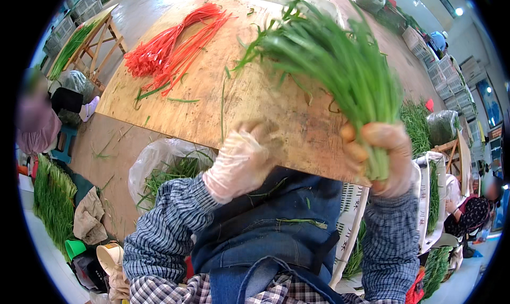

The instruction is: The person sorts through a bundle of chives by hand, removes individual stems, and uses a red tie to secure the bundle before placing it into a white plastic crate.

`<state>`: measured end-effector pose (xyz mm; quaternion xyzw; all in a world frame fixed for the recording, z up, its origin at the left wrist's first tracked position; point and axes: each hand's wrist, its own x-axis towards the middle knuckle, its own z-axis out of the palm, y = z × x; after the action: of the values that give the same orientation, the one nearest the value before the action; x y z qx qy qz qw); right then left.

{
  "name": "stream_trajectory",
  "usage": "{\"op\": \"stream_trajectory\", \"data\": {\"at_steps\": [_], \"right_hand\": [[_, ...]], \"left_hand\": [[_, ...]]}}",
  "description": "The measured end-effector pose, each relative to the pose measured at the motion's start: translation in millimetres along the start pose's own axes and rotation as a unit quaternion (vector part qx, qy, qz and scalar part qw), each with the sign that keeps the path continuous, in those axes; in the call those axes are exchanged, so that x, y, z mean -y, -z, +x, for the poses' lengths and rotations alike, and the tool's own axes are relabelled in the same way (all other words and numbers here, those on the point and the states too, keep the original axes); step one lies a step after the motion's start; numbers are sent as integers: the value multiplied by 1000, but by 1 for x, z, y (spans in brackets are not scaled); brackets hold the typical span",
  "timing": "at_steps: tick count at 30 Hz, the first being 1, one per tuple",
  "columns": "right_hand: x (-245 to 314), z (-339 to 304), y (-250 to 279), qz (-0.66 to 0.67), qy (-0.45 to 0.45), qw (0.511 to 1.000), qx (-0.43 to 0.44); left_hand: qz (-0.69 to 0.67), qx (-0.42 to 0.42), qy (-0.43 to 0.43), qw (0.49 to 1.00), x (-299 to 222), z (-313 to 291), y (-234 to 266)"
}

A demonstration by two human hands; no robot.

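Observation:
My right hand (390, 155), in a thin clear glove, grips a bunch of green garlic chives (340, 65) by its pale stem ends. The bunch is raised above the wooden table (202, 112), its leaves fanning toward the far left and blurred by motion. Over the table's near edge is my left hand (241, 158), also gloved, with its fingers bent and smeared by motion; whether it holds anything cannot be made out. A pile of red plastic ties (170, 49) lies at the table's far left, with loose leaf scraps around it.
A clear plastic bag of green trimmings (175, 171) stands below the table's near left edge. White crates (350, 224) with greens are close on my right. Another person (40, 115) sits at left beside heaped greens (53, 197); a further person (473, 213) is at right.

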<state>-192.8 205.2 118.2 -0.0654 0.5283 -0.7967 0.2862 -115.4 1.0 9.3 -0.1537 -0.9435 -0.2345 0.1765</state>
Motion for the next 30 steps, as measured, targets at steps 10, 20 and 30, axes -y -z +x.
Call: {"op": "stream_trajectory", "data": {"at_steps": [10, 20, 30], "right_hand": [[-1, 36, 12, -40, -2, 999, 14], [47, 38, -7, 89, 50, 990, 97], [-38, 50, 14, 61, -76, 995, 14]], "left_hand": [[252, -152, 147, 944, 65, -42, 8], [65, 110, -40, 991, 21, 108, -73], [291, 7, 134, 947, 78, 34, 15]]}}
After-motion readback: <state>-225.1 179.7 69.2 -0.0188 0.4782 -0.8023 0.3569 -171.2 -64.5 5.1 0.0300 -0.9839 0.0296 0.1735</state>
